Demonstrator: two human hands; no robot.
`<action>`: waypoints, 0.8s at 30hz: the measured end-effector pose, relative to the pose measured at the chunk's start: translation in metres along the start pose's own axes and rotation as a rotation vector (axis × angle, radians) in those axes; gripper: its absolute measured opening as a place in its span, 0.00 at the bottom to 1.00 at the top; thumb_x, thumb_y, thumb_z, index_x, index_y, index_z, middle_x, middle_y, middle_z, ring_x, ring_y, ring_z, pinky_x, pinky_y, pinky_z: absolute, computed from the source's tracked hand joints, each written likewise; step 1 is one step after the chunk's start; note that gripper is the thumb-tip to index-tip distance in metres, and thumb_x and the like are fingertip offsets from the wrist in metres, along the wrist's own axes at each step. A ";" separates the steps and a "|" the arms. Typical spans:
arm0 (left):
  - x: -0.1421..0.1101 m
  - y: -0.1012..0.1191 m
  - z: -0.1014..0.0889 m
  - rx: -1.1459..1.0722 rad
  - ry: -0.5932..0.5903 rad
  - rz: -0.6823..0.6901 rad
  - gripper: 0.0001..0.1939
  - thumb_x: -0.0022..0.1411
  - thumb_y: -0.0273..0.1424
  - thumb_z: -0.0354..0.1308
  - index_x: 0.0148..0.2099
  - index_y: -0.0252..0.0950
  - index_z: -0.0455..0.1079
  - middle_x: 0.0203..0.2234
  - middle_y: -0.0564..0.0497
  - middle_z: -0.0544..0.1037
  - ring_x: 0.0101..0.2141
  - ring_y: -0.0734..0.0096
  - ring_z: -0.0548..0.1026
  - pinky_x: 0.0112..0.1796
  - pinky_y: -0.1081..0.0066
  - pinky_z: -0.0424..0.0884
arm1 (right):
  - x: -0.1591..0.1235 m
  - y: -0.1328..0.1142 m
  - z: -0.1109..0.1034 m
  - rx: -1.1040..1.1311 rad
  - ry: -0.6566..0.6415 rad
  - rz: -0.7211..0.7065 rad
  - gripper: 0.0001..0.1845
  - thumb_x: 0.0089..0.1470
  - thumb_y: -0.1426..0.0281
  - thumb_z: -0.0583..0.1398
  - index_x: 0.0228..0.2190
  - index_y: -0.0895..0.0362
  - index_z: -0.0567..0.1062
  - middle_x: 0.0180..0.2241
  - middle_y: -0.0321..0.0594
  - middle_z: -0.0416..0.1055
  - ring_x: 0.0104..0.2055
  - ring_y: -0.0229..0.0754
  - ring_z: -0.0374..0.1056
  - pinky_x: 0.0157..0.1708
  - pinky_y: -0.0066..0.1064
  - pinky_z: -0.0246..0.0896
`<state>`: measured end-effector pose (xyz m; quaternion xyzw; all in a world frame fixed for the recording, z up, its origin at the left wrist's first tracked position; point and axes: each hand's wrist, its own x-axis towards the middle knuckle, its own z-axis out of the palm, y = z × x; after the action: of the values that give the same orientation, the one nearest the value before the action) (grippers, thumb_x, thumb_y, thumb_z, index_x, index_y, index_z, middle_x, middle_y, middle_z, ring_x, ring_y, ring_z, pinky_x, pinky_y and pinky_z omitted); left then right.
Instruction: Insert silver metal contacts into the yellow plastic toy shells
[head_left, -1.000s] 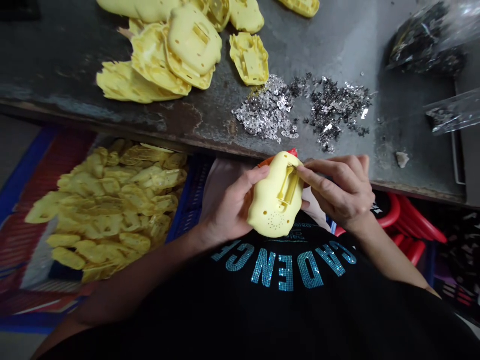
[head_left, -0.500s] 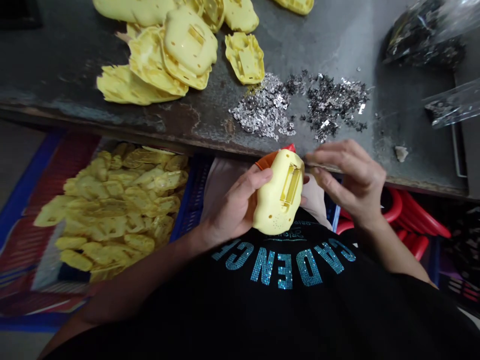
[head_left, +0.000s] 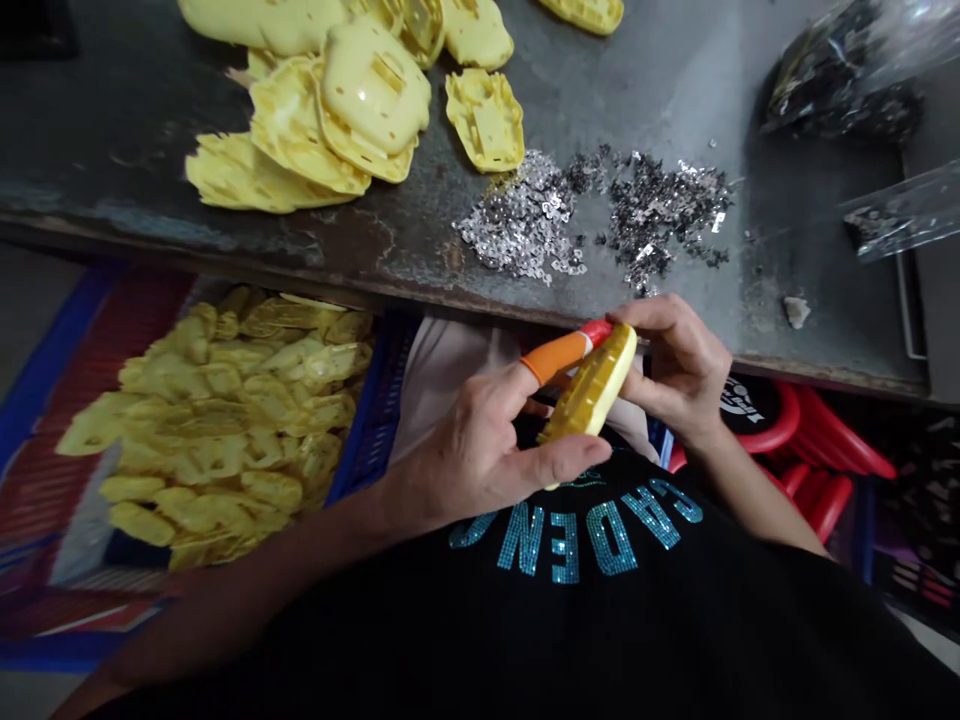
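Observation:
A yellow plastic shell half point(head_left: 592, 385) is held in front of my body, turned nearly edge-on with part of its hollow inner side showing. My left hand point(head_left: 499, 435) grips it, thumb at its lower end; the index finger wears an orange and red finger cover point(head_left: 559, 355) and lies along the inner side. My right hand point(head_left: 675, 365) holds the upper end between thumb and fingers. Whether the right fingers also hold a small metal piece is hidden. Beyond the hands, small silvery metal contact pieces point(head_left: 525, 220) and darker ones point(head_left: 660, 215) lie heaped on the bench.
More yellow shells point(head_left: 375, 90) are stacked on the metal bench point(head_left: 420, 255), with a single shell point(head_left: 486, 120) beside them. A blue crate point(head_left: 375, 420) of yellow shells stands below left. Plastic bags of dark parts point(head_left: 840, 80) lie at right, near a red stool point(head_left: 832, 430).
The shell has turned from its outer face with the battery slot to edge-on. My right hand moved off its slot, then came back to grip the upper end.

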<state>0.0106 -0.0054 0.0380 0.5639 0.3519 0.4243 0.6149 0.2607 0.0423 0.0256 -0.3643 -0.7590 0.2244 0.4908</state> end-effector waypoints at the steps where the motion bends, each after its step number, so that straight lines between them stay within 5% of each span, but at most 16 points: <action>1: 0.001 0.000 -0.001 0.091 -0.017 0.074 0.41 0.59 0.34 0.82 0.73 0.45 0.78 0.56 0.46 0.88 0.50 0.51 0.86 0.53 0.61 0.83 | -0.004 0.001 0.002 0.002 0.036 -0.014 0.16 0.64 0.66 0.72 0.53 0.48 0.83 0.44 0.37 0.84 0.42 0.46 0.80 0.43 0.40 0.77; 5: 0.006 0.003 0.003 0.309 -0.057 0.274 0.41 0.64 0.35 0.79 0.76 0.45 0.75 0.63 0.45 0.85 0.57 0.49 0.86 0.62 0.56 0.81 | -0.011 0.002 0.004 -0.037 0.091 -0.063 0.18 0.66 0.65 0.71 0.55 0.46 0.83 0.45 0.39 0.85 0.43 0.48 0.81 0.44 0.43 0.80; 13: 0.007 0.006 -0.001 0.435 -0.036 0.311 0.34 0.69 0.41 0.75 0.74 0.42 0.76 0.61 0.43 0.87 0.52 0.52 0.89 0.57 0.59 0.85 | -0.011 -0.001 0.004 -0.009 0.109 -0.057 0.16 0.66 0.66 0.71 0.54 0.49 0.84 0.45 0.40 0.86 0.42 0.45 0.80 0.44 0.41 0.78; 17: 0.006 0.009 -0.027 0.452 -0.153 0.290 0.31 0.78 0.46 0.64 0.76 0.42 0.73 0.51 0.43 0.90 0.45 0.53 0.90 0.47 0.61 0.87 | -0.010 -0.007 0.006 0.295 0.064 0.332 0.15 0.61 0.62 0.75 0.49 0.49 0.85 0.42 0.36 0.85 0.41 0.41 0.81 0.42 0.35 0.78; 19: 0.007 0.012 -0.039 0.610 -0.180 0.327 0.34 0.77 0.36 0.63 0.81 0.43 0.66 0.60 0.40 0.86 0.54 0.49 0.88 0.55 0.55 0.86 | -0.010 -0.010 0.014 0.558 0.028 0.633 0.18 0.56 0.58 0.78 0.45 0.49 0.85 0.38 0.34 0.85 0.37 0.38 0.80 0.40 0.32 0.79; 22: 0.008 0.012 -0.051 0.783 -0.229 0.426 0.55 0.69 0.25 0.68 0.88 0.48 0.47 0.76 0.38 0.71 0.72 0.40 0.75 0.71 0.40 0.74 | -0.013 -0.013 0.035 0.857 -0.088 0.895 0.20 0.50 0.57 0.81 0.38 0.51 0.84 0.33 0.31 0.82 0.32 0.35 0.76 0.36 0.27 0.78; 24: 0.007 0.006 -0.054 0.647 -0.239 0.401 0.58 0.64 0.26 0.74 0.87 0.54 0.51 0.78 0.42 0.69 0.76 0.38 0.70 0.75 0.37 0.68 | -0.012 -0.014 0.046 0.960 -0.219 0.950 0.20 0.51 0.55 0.81 0.37 0.52 0.84 0.33 0.31 0.81 0.32 0.34 0.76 0.36 0.26 0.77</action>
<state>-0.0364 0.0225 0.0383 0.8314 0.2765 0.3347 0.3469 0.2176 0.0246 0.0096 -0.3753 -0.3784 0.7626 0.3667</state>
